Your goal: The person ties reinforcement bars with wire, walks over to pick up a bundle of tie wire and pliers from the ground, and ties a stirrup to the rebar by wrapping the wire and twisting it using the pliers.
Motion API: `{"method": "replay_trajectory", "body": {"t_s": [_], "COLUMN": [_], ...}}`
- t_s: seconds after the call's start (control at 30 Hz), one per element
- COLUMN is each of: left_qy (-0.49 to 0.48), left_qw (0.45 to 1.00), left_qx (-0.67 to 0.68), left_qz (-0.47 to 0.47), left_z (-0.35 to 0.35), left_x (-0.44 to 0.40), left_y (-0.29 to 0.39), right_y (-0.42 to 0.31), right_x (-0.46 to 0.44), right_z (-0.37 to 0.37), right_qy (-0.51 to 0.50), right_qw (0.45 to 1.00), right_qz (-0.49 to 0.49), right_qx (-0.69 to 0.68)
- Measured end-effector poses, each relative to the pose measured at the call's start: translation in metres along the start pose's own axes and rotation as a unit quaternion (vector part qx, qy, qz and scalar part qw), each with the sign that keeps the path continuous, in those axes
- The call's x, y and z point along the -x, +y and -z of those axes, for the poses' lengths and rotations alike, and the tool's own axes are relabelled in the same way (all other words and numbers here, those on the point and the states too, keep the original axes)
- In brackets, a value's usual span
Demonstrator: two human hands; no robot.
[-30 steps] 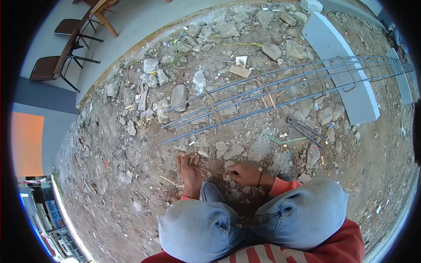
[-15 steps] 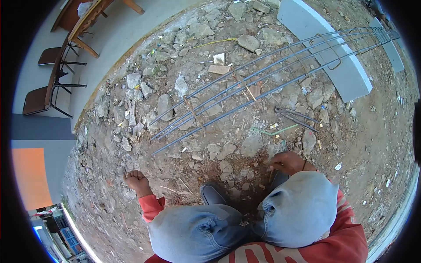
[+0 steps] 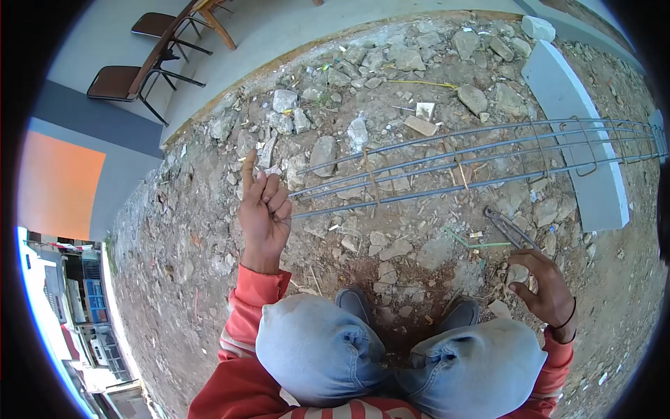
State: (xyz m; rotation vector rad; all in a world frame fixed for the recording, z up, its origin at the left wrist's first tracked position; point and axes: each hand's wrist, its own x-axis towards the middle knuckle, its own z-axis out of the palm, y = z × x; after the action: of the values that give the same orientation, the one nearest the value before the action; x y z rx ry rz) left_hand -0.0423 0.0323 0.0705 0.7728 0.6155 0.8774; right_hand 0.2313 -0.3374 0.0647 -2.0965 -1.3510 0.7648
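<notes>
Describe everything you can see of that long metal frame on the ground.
The frame is made of several long, thin blue-grey bars, seemingly steel, linked by bent crosspieces, some rusty brown. It lies lengthwise over the stony ground, crossing above a pale grey slab. The near bar ends are loose and uneven; the far ends seem to draw together. The left hand is beside the near ends; whether it touches them is unclear.

From the shoes (image 3: 460, 314): rebar cage (image 3: 419, 195) on the ground, approx. 11 to 2 o'clock, its far part across a slab (image 3: 604, 199) (can't tell if touching). Pincers (image 3: 502, 222) btwn 1 & 2, strip (image 3: 488, 245) just L of them. Chairs (image 3: 115, 82) at 10.
</notes>
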Motion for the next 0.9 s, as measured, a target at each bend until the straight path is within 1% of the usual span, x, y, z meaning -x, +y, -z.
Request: {"method": "replay_trajectory", "body": {"t_s": [0.07, 0.1, 0.13, 0.17, 0.2, 0.23, 0.3, 0.33, 0.4, 0.43, 0.5, 0.53, 0.57, 0.63, 0.67, 0.7, 0.73, 0.8, 0.83, 0.87, 0.9], "left_qy": [-0.072, -0.091, -0.112, -0.137, -0.162, -0.166, -0.161, -0.162, -0.215, -0.21, -0.208, -0.234, -0.232, -0.164, -0.118, -0.115, -0.126, -0.128, -0.123, -0.14, -0.16], "left_qw": [0.997, 0.994, 0.99, 0.987, 0.983, 0.982, 0.974, 0.973, 0.961, 0.961, 0.927, 0.907, 0.907, 0.86, 0.856, 0.855, 0.856, 0.851, 0.851, 0.851, 0.849], "left_qx": [-0.042, -0.061, -0.081, -0.083, -0.087, -0.093, -0.158, -0.165, -0.176, -0.181, -0.309, -0.341, -0.342, -0.45, -0.465, -0.468, -0.49, -0.509, -0.51, -0.506, -0.503], "left_qz": [0.007, 0.002, -0.001, 0.0, 0.002, -0.009, -0.011, -0.02, 0.001, -0.005, -0.055, -0.08, -0.082, -0.175, -0.192, -0.191, -0.107, -0.002, -0.003, 0.006, 0.015], "left_z": [-0.04, -0.061, -0.08, -0.093, -0.105, -0.118, -0.139, -0.142, -0.144, -0.146, -0.151, -0.148, -0.145, -0.142, -0.139, -0.14, -0.142, -0.14, -0.141, -0.143, -0.147], "left_x": [-0.003, -0.003, -0.004, -0.008, -0.011, -0.012, -0.015, -0.02, -0.026, -0.026, -0.025, -0.029, -0.033, -0.038, -0.038, -0.035, -0.03, -0.025, -0.023, -0.022, -0.021], "left_y": [0.001, 0.003, 0.004, 0.003, 0.003, 0.002, 0.004, 0.006, 0.014, 0.02, 0.035, 0.043, 0.052, 0.067, 0.071, 0.078, 0.088, 0.09, 0.086, 0.082, 0.077], "right_y": [-0.043, -0.063, -0.077, -0.086, -0.097, -0.108, -0.13, -0.138, -0.149, -0.153, -0.155, -0.155, -0.153, -0.149, -0.148, -0.148, -0.148, -0.154, -0.156, -0.157, -0.158], "right_x": [-0.047, -0.068, -0.092, -0.118, -0.141, -0.16, -0.186, -0.19, -0.19, -0.19, -0.188, -0.188, -0.188, -0.188, -0.188, -0.188, -0.188, -0.188, -0.188, -0.188, -0.188], "right_z": [0.009, 0.012, 0.003, -0.015, -0.031, -0.048, -0.073, -0.076, -0.082, -0.081, -0.078, -0.077, -0.076, -0.072, -0.07, -0.068, -0.067, -0.064, -0.064, -0.065, -0.066], "right_qy": [0.024, 0.043, 0.05, 0.055, 0.012, -0.033, -0.058, -0.058, -0.112, -0.117, 0.011, 0.024, 0.021, 0.007, 0.005, -0.01, -0.027, -0.05, -0.067, -0.069, -0.094], "right_qw": [0.995, 0.99, 0.974, 0.944, 0.92, 0.886, 0.874, 0.87, 0.811, 0.808, 0.813, 0.801, 0.801, 0.782, 0.781, 0.779, 0.776, 0.778, 0.781, 0.779, 0.778], "right_qz": [0.093, 0.133, 0.173, 0.209, 0.2, 0.188, 0.197, 0.208, 0.097, 0.103, 0.125, 0.117, 0.118, 0.091, 0.092, 0.085, 0.077, 0.081, 0.086, 0.089, 0.096], "right_qx": [-0.011, -0.027, -0.139, -0.25, -0.337, -0.422, -0.442, -0.443, -0.566, -0.568, -0.568, -0.587, -0.587, -0.616, -0.617, -0.621, -0.625, -0.621, -0.615, -0.616, -0.614]}}
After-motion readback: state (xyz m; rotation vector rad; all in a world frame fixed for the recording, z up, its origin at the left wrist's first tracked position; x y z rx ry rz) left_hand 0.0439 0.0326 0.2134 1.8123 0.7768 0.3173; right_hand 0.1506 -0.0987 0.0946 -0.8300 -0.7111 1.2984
